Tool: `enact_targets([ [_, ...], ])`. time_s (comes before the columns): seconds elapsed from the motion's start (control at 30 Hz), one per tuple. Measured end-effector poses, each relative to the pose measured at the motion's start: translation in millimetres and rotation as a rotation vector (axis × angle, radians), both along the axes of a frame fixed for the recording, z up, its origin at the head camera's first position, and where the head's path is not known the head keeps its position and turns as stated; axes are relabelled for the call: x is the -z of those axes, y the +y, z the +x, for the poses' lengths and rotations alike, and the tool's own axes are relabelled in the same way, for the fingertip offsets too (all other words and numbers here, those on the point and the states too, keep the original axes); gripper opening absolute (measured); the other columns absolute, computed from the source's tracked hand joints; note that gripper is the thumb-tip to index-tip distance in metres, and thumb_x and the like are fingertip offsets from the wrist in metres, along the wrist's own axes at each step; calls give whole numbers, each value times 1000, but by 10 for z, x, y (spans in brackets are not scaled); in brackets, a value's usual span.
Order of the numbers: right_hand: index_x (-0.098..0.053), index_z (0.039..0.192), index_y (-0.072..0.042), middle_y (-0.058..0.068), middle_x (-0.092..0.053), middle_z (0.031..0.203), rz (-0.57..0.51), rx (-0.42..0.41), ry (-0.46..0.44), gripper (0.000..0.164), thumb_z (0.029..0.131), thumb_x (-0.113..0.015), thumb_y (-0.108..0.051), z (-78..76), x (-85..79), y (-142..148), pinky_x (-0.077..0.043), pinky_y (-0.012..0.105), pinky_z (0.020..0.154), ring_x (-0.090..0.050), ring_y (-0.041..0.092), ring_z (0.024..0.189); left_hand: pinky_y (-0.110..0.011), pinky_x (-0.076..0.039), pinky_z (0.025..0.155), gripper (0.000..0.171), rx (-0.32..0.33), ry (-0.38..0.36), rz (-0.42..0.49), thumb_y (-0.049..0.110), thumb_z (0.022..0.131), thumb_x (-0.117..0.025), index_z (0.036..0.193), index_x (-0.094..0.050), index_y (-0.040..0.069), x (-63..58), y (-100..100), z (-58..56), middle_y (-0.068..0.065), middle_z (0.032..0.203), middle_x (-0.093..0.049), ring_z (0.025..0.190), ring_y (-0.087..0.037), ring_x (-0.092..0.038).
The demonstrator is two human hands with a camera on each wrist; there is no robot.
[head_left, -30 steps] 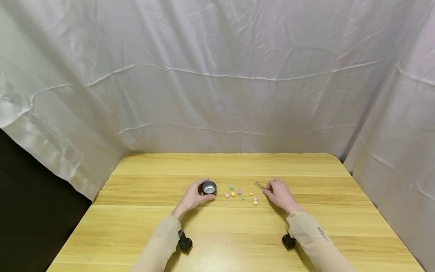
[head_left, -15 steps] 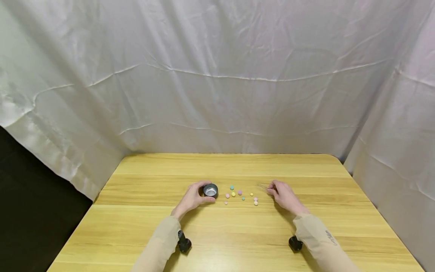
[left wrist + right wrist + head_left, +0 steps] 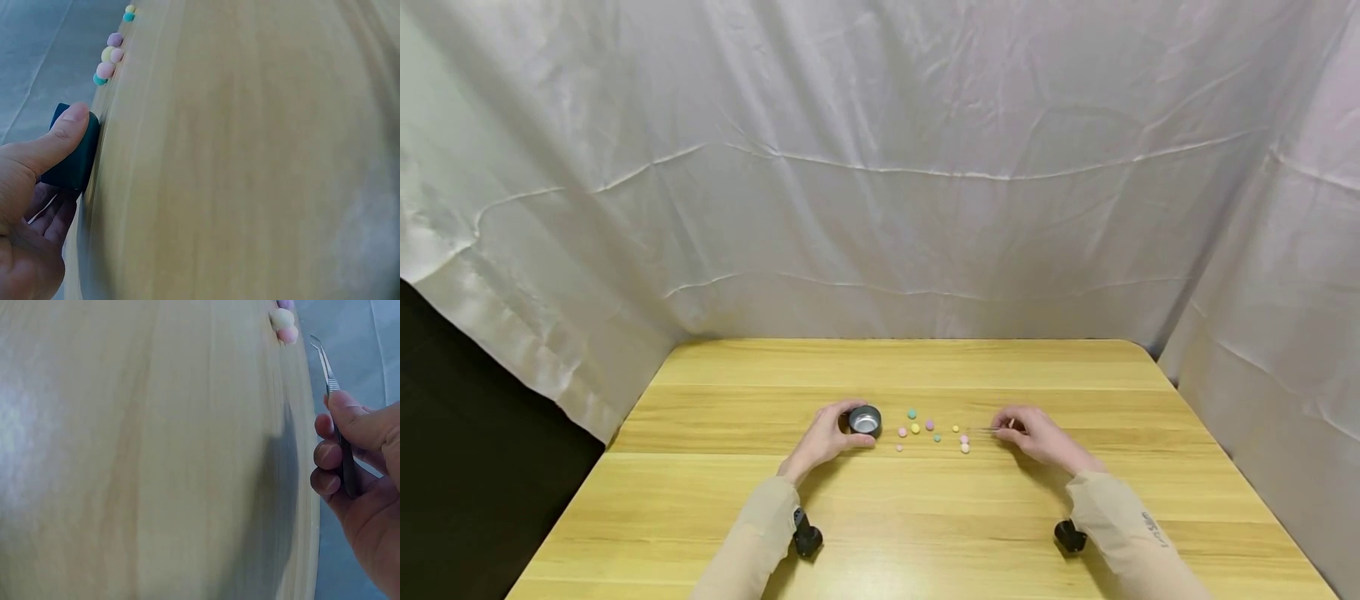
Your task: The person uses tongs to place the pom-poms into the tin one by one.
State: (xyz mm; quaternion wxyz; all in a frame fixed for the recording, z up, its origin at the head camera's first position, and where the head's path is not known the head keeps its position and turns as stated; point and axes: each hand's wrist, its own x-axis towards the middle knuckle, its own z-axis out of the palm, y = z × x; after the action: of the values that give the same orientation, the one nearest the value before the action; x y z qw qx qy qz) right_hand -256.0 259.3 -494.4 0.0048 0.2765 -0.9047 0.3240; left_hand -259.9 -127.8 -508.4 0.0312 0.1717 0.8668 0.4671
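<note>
My left hand (image 3: 826,433) grips a small dark round bowl (image 3: 866,421) with a silvery inside, thumb on the near side and fingers round the back. In the left wrist view the bowl (image 3: 74,153) shows as a dark teal wall under the thumb. My right hand (image 3: 1033,433) holds metal tweezers (image 3: 330,378) between thumb and curled fingers. Their thin bent tips are slightly apart with nothing between them, and point left toward the balls. Several small pastel balls lie between the hands, among them a purple ball (image 3: 929,425), a yellow ball (image 3: 915,428) and a cream ball (image 3: 965,448).
The light wooden table (image 3: 910,517) spreads under both hands. Behind it and at the right hangs a pale grey curtain (image 3: 880,208). Dark wrist cameras, such as the one on the left sleeve (image 3: 807,537), sit close over the table.
My right hand has drawn right and slightly nearer, and the tweezers have swung from pointing up-left to nearly level leftward. The bowl has shifted a little nearer with my left hand.
</note>
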Motion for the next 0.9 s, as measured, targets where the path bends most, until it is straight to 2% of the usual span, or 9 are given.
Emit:
enact_targets([
  [0.27,-70,94,-5,0,-68,87,37,-36,-9,4,95,-66,-6,-3,-4,-8,-46,20,66,-49,-3,75,-55,-45,109,66,8,26,-8,20,80,-86,137,-59,1,12,1,2,-16,132,-66,124,-35,-60],
  [0.9,-70,94,-7,-1,-67,86,78,-19,-22,6,96,-65,-6,28,-79,-79,-43,19,63,-48,2,72,-54,-44,111,66,-5,21,-9,22,79,-86,137,-60,3,-7,8,14,-16,134,-66,127,-35,-59],
])
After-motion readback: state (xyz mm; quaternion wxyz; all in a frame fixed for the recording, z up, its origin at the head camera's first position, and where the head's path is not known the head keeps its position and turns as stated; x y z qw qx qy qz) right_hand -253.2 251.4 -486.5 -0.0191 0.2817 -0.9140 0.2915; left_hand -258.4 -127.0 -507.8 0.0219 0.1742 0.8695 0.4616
